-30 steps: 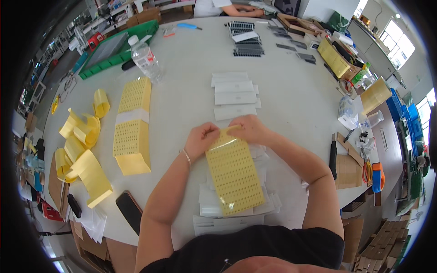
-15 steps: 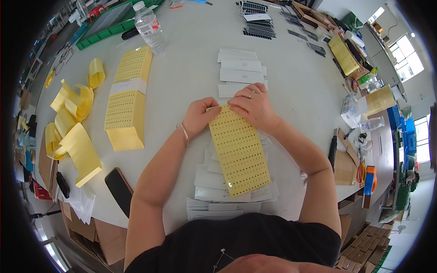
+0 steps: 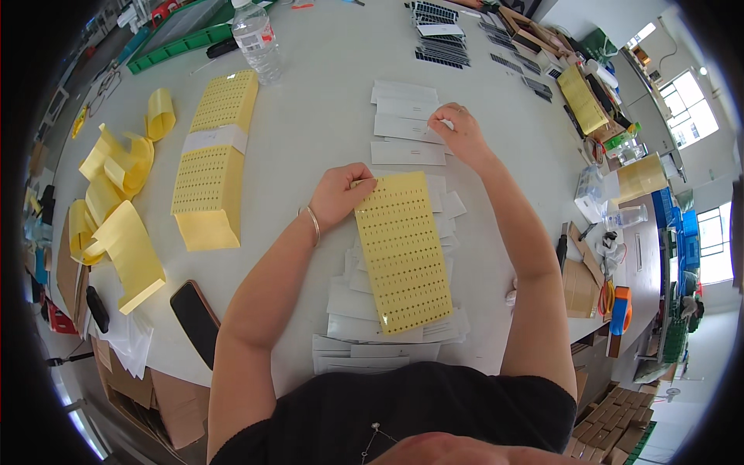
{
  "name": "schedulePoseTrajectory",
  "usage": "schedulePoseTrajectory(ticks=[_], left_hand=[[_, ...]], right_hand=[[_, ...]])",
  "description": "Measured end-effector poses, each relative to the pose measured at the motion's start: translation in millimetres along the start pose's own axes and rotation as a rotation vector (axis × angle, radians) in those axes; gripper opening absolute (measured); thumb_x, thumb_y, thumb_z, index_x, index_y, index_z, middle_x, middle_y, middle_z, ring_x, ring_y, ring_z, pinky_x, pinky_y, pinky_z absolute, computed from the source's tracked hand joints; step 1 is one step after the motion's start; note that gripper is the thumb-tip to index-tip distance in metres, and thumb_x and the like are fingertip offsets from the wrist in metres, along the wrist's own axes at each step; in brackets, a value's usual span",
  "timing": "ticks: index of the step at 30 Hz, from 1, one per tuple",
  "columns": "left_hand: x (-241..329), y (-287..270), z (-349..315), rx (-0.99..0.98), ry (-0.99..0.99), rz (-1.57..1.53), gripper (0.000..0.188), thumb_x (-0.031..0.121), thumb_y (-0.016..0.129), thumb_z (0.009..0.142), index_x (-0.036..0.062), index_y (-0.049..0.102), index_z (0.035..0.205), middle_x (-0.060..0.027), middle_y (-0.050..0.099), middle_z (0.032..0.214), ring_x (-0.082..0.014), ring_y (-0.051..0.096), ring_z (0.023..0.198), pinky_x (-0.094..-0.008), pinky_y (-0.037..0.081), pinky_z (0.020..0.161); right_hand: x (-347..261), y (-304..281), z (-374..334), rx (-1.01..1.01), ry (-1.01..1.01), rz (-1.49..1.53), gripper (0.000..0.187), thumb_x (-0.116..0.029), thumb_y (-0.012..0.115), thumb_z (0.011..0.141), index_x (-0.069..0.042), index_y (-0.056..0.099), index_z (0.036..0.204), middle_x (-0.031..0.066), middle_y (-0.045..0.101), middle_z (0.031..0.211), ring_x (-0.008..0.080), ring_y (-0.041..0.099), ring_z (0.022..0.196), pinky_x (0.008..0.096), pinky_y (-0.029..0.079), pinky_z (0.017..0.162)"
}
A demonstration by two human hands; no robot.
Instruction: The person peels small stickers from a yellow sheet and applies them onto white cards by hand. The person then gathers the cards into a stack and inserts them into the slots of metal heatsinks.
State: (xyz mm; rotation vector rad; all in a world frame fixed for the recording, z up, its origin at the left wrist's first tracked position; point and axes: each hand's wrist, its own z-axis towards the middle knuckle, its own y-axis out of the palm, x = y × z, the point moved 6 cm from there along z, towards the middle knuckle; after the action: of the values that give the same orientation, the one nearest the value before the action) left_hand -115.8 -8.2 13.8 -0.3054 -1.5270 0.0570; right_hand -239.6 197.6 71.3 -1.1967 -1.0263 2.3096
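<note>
A yellow sheet (image 3: pixel 404 256) printed with rows of small dark marks lies over a spread of white cards or slips (image 3: pixel 350 306) in front of me. My left hand (image 3: pixel 341 192) is closed on its upper left corner, thumb and fingers pinching the edge. Up and to the right, my right hand (image 3: pixel 463 136) is apart from the sheet. Its fingertips are pressed together beside the right end of a row of overlapping white cards (image 3: pixel 404 126). Whatever they pinch is too small to make out.
At left stand a banded stack of yellow sheets (image 3: pixel 208 186), curled yellow strips (image 3: pixel 132 232) and a phone (image 3: pixel 195 322). Farther off are a water bottle (image 3: pixel 257 43), a green tray (image 3: pixel 174 39) and dark striped pieces (image 3: pixel 440 39). Orange-and-blue tape (image 3: pixel 621 310) sits at right.
My right hand has let go of the yellow sheet's top edge and moved up and right to the white cards. The left hand keeps its pinch on the corner.
</note>
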Motion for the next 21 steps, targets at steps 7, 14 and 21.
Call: schedulePoseTrajectory(ticks=[7,14,21], left_hand=[[-2.8,-0.5,-0.1,-0.011,0.002,0.003,0.021,0.019,0.060,0.086,-0.0016,0.060,0.084,-0.0053,0.061,0.069,-0.0093,0.051,0.063,-0.0266,0.045,0.062],[-0.4,-1.6,0.7,-0.009,0.012,0.036,0.021,0.019,0.060,0.086,-0.0015,0.059,0.084,-0.0050,0.061,0.069,-0.0092,0.052,0.064,-0.0265,0.045,0.062],[-1.0,-0.1,-1.5,-0.030,-0.003,0.012,0.020,0.019,0.061,0.086,-0.0008,0.060,0.084,-0.0044,0.061,0.070,-0.0089,0.052,0.065,-0.0263,0.045,0.062]], right_hand=[[-3.6,24.6,-7.9,-0.205,0.077,-0.003,0.009,-0.014,0.060,0.085,-0.006,0.065,0.085,0.0058,0.062,0.096,0.0243,0.054,0.097,0.0367,0.041,0.085],[-19.2,39.9,-25.3,-0.127,-0.047,-0.313,0.013,-0.019,0.064,0.084,-0.011,0.066,0.094,0.0038,0.062,0.094,0.0252,0.054,0.099,0.0395,0.034,0.092],[-23.0,29.6,-33.2,-0.147,-0.201,-0.334,0.029,-0.024,0.068,0.082,-0.012,0.064,0.108,0.0057,0.058,0.101,0.0259,0.051,0.102,0.0407,0.035,0.091]])
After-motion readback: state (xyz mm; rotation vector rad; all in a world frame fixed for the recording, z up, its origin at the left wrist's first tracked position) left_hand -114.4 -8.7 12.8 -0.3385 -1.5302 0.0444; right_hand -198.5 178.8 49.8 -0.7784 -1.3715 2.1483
